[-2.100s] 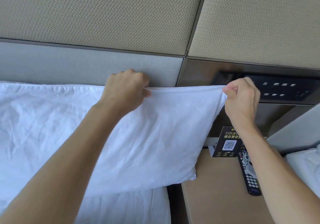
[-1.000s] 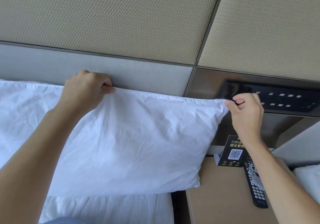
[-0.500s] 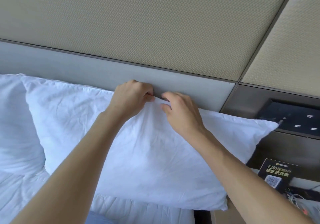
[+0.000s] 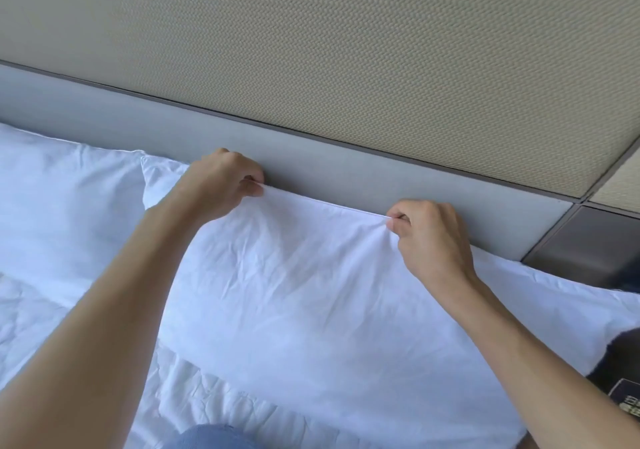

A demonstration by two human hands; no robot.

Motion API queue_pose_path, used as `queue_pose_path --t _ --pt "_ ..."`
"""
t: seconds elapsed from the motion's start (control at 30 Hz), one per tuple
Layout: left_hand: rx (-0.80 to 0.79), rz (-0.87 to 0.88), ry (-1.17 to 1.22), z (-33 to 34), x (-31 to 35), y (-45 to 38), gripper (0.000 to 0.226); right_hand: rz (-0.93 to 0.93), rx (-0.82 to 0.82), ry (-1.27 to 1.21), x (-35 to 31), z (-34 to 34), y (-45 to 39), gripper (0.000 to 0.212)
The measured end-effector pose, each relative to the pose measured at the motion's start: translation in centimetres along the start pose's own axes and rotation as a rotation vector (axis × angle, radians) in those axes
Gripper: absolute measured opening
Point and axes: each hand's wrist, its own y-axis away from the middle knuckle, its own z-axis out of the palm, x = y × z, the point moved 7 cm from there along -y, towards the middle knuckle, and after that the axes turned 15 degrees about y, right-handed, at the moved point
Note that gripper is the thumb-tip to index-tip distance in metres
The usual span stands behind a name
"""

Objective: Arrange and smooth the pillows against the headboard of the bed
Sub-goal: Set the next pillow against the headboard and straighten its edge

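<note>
A white pillow (image 4: 311, 296) leans against the grey headboard (image 4: 346, 168) on the right side of the bed. My left hand (image 4: 218, 185) pinches its top edge near the left corner. My right hand (image 4: 429, 240) pinches the same top edge further right, and the fabric is pulled taut between the two. A second white pillow (image 4: 65, 188) lies to the left, its right edge tucked behind the first one.
A white wrinkled sheet (image 4: 207, 400) covers the mattress below the pillows. A dark panel (image 4: 595, 240) sits right of the headboard. A dark card (image 4: 627, 400) shows at the lower right edge. Beige textured wall panels (image 4: 311, 50) rise above.
My hands have spread apart along the pillow's top edge, the right one sliding right. The view has shifted left, bringing the second pillow further in and the bedside table out.
</note>
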Motion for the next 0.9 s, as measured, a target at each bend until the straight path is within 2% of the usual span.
queue_pose_path --t 0.13,0.27,0.47,0.57,0.7,0.8,0.9 --pt "0.042 0.008 0.017 -1.8 -1.5 0.0 0.001 -0.009 -0.056 -0.003 -1.4 -0.1 -0.2 0.012" --pt "0.030 0.020 0.025 -1.6 -1.3 0.0 0.004 -0.098 -0.091 -0.057 -7.1 -0.1 -1.8 0.033" --pt "-0.005 0.021 -0.005 -1.6 -1.5 -0.2 0.007 -0.273 -0.166 -0.027 -17.9 1.8 -4.9 0.016" --pt "-0.066 -0.032 -0.044 -1.9 -2.9 -0.5 0.008 -0.281 -0.132 0.032 -18.3 2.1 -5.7 0.015" --pt "-0.121 -0.170 -0.153 -5.1 -8.0 -0.5 0.008 -0.271 -0.116 0.048 -17.5 2.5 -6.5 0.011" --pt "-0.098 -0.256 -0.200 -7.8 -11.7 -0.1 0.008 -0.256 -0.128 0.031 -17.4 2.8 -6.8 0.025" --pt "-0.057 -0.267 -0.190 -9.2 -13.4 0.1 0.013 -0.251 -0.142 0.036 -17.5 3.3 -7.2 0.033"
